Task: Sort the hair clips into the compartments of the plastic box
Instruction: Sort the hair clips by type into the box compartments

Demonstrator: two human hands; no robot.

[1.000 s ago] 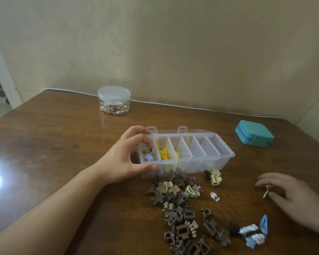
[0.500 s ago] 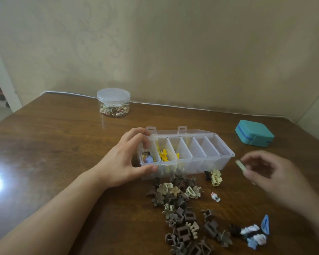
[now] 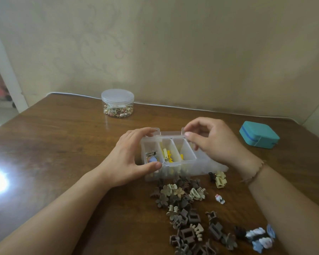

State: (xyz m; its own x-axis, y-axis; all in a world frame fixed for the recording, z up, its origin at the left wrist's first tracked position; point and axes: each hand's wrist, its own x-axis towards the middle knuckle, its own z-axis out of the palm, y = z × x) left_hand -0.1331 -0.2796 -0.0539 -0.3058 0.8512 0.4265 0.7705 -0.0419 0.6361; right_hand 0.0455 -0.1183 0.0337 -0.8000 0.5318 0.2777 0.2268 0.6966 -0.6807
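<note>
One head-worn camera looks forward and down, close over the table.

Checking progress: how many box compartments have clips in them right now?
2: the leftmost compartment and the yellow-clip compartment beside it. The third looks empty; the right hand hides the rest.

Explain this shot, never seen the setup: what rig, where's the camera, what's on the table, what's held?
No machine here: a person's two bare hands, filmed by a wide-angle camera on their head, looking forward and down. The left hand grips the left end of a clear plastic box with compartments; the right hand hovers over its middle, fingers curled, and I cannot tell whether it holds a clip. Loose hair clips lie on the wooden table in front of the box. Farther back stand a lidded jar and a teal case.
</note>
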